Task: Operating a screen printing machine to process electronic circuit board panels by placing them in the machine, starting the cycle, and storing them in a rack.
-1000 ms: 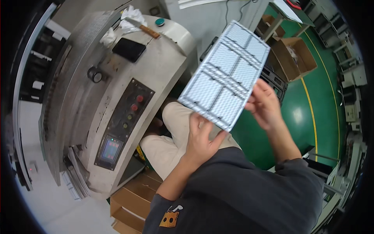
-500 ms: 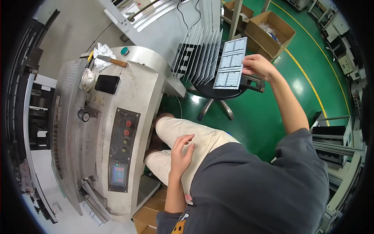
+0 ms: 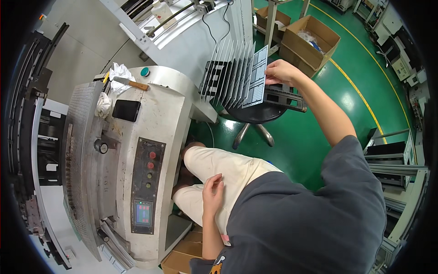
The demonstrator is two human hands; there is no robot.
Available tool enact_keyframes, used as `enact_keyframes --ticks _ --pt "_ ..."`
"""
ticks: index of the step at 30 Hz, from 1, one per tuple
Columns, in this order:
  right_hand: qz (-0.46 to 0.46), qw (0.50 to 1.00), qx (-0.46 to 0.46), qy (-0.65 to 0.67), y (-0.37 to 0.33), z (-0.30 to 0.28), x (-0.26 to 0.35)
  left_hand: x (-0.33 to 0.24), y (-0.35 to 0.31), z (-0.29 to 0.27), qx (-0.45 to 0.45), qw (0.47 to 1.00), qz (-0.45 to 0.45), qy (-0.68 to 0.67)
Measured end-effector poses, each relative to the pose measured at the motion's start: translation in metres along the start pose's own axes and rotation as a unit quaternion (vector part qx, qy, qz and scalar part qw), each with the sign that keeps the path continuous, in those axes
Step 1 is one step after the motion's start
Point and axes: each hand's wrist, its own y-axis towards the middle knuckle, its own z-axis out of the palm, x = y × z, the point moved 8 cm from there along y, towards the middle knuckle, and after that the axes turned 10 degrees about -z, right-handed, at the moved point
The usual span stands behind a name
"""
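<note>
My right hand (image 3: 280, 73) reaches to the far side and pinches the long edge of a pale, flat circuit board panel (image 3: 256, 77) with a grid pattern. The panel stands nearly upright at the right end of a black slotted rack (image 3: 285, 98). Several similar thin panels (image 3: 232, 77) stand in a row to its left, spaced apart. Under the rack is a round black stool (image 3: 255, 114) with metal legs. My left hand (image 3: 213, 195) rests near my thigh, holding nothing, its fingers loosely curled and the thumb apart.
At left is a pale machine with a control panel (image 3: 148, 185). On its top are a wooden-handled scraper (image 3: 132, 83), a white cloth (image 3: 121, 72), a dark flat device (image 3: 126, 110) and a green button (image 3: 145, 71). An opened cardboard box (image 3: 310, 43) stands at the back right.
My right hand has moved left with the panel, bringing it against the row in the rack. My left hand has drawn its fingers closer together. The whole view has shifted slightly.
</note>
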Motion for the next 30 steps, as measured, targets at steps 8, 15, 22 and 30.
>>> enact_keyframes --ticks 8,15,22,30 --pt "0.015 1.000 0.008 0.026 -0.006 0.020 0.017 -0.005 0.015 0.007 0.009 0.999 0.002 -0.050" --pt "-0.145 0.977 -0.113 -0.111 -0.020 -0.001 0.058 -0.015 0.016 0.006 0.001 0.999 0.008 -0.036" --pt "-0.305 0.948 0.094 -0.002 -0.097 0.193 0.071 -0.029 -0.007 -0.033 -0.113 0.993 -0.043 0.007" --pt "-0.236 0.745 0.612 -0.116 -0.196 0.340 -0.019 -0.133 -0.153 -0.180 -0.503 0.824 -0.055 0.253"
